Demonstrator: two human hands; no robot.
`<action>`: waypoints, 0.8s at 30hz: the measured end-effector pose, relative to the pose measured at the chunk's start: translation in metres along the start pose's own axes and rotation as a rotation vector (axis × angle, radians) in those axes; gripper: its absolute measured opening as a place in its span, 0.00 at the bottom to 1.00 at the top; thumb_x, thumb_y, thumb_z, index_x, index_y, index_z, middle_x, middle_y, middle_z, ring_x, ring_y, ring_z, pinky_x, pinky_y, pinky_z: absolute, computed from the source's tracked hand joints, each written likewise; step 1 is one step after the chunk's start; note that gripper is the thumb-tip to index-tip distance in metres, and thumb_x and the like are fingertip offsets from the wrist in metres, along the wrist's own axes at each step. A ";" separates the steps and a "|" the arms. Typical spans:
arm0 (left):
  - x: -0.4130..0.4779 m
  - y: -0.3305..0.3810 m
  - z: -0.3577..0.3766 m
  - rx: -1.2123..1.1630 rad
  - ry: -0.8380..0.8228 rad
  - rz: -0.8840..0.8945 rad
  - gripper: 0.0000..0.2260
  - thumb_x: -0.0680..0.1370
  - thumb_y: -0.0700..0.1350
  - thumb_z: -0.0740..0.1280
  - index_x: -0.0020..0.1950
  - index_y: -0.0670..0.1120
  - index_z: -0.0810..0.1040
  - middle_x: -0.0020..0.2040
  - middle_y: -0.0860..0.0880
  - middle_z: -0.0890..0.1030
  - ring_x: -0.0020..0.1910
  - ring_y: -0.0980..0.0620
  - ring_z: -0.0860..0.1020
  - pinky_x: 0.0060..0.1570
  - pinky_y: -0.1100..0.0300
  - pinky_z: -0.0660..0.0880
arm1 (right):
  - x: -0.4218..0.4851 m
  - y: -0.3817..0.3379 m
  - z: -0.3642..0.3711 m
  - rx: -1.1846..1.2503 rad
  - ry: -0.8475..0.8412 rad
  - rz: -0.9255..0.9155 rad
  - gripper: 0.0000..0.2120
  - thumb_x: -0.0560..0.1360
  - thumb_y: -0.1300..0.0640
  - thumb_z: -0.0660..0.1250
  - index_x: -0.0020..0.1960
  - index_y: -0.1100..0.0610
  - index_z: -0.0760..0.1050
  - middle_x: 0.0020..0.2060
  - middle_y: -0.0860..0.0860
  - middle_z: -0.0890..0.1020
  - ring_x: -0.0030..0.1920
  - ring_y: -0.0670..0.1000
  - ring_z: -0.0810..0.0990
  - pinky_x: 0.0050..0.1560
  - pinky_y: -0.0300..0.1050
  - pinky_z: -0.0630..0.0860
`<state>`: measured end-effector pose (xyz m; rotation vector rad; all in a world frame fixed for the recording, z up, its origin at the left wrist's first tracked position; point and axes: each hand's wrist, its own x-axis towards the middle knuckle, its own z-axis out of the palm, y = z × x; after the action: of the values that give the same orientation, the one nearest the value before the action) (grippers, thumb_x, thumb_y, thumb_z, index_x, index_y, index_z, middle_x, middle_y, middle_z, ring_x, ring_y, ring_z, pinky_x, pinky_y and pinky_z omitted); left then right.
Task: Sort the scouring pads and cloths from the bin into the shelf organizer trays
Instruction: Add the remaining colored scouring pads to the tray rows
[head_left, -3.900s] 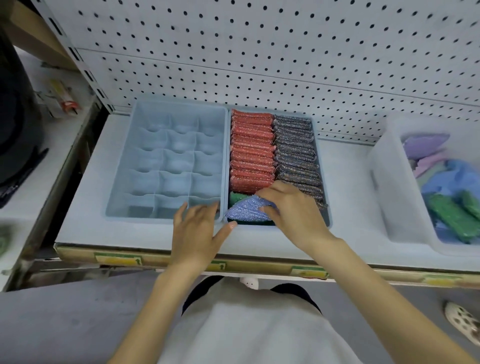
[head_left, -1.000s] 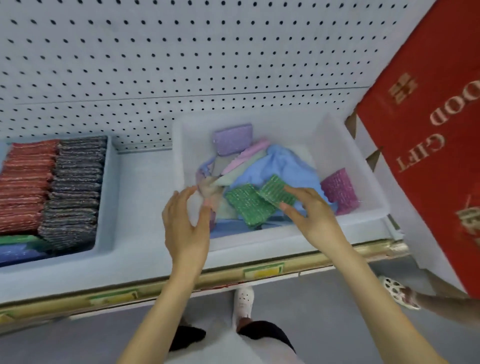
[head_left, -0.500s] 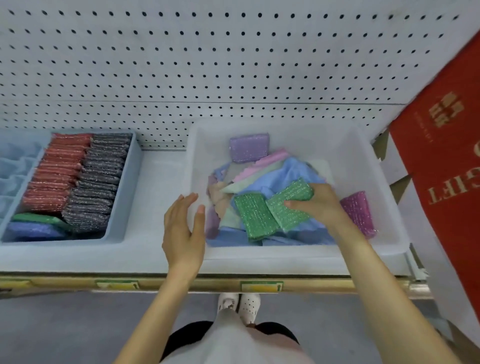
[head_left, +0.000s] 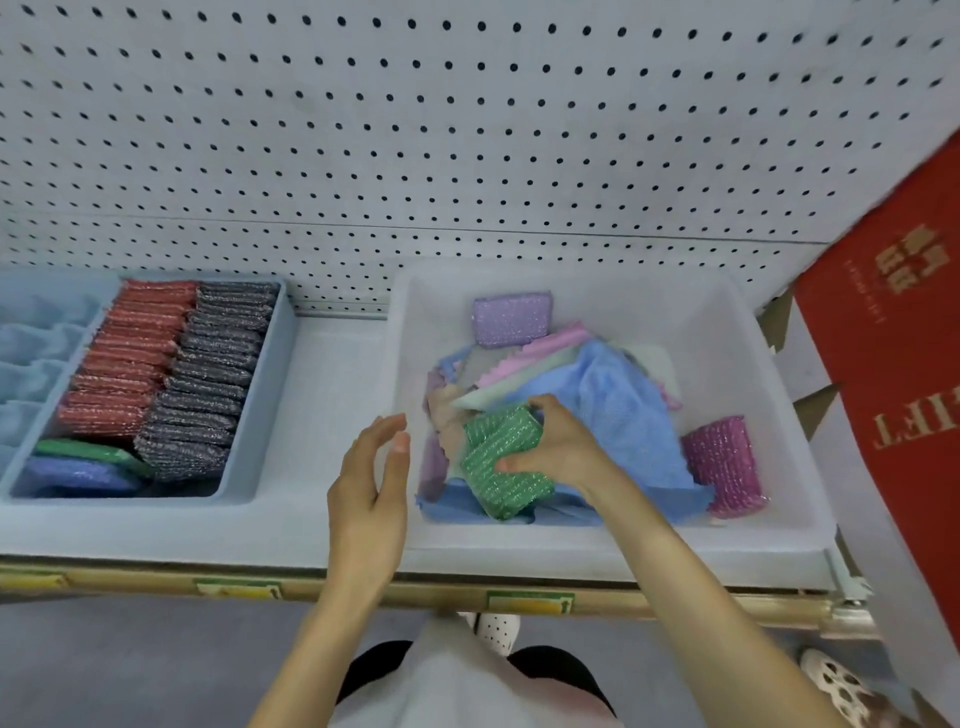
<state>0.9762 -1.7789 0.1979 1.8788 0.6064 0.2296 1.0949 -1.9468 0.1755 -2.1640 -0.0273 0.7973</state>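
My right hand (head_left: 558, 447) grips green scouring pads (head_left: 498, 465) inside the white bin (head_left: 613, 551) on the shelf. My left hand (head_left: 371, 488) hovers open just left of the bin's wall, holding nothing. The bin also holds a blue cloth (head_left: 618, 410), pink and pale cloths, a lilac pad (head_left: 511, 318) at the back and a magenta pad (head_left: 724, 465) at the right. To the left, a blue organizer tray (head_left: 260, 415) carries rows of red pads (head_left: 124, 358) and grey pads (head_left: 208, 379), with a green pad (head_left: 83, 451) and a blue pad (head_left: 78, 474) at its front.
A second blue tray with small compartments (head_left: 31, 364) sits at the far left. A white pegboard (head_left: 415, 130) backs the shelf. A red bag with gold lettering (head_left: 893, 374) stands to the right of the bin. The shelf's front edge (head_left: 467, 592) carries price labels.
My right hand has closed round the green pads and drawn them toward the bin's left front. The left hand stays open beside the bin. The view has shifted slightly.
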 end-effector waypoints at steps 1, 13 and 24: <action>-0.001 0.005 0.000 0.003 -0.005 0.015 0.13 0.82 0.52 0.59 0.64 0.51 0.76 0.63 0.57 0.77 0.67 0.62 0.70 0.60 0.76 0.63 | -0.003 -0.001 -0.004 0.069 0.050 -0.011 0.29 0.64 0.59 0.80 0.61 0.56 0.71 0.50 0.48 0.79 0.53 0.50 0.78 0.53 0.43 0.75; 0.021 0.048 -0.015 -0.421 -0.283 -0.225 0.08 0.76 0.39 0.69 0.54 0.44 0.80 0.47 0.48 0.86 0.43 0.52 0.84 0.37 0.64 0.78 | -0.012 -0.048 -0.004 0.662 -0.041 -0.166 0.15 0.79 0.48 0.61 0.53 0.57 0.80 0.47 0.51 0.84 0.47 0.44 0.82 0.54 0.43 0.78; 0.029 0.013 -0.054 -0.268 0.005 -0.217 0.14 0.66 0.50 0.74 0.50 0.50 0.79 0.44 0.53 0.86 0.45 0.52 0.84 0.44 0.54 0.80 | 0.128 -0.033 -0.038 -0.707 0.465 -0.484 0.20 0.72 0.56 0.71 0.64 0.55 0.75 0.60 0.54 0.76 0.61 0.58 0.70 0.58 0.50 0.62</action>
<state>0.9814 -1.7236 0.2266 1.5428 0.7395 0.1642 1.2264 -1.9156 0.1479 -2.7791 -0.6514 -0.0304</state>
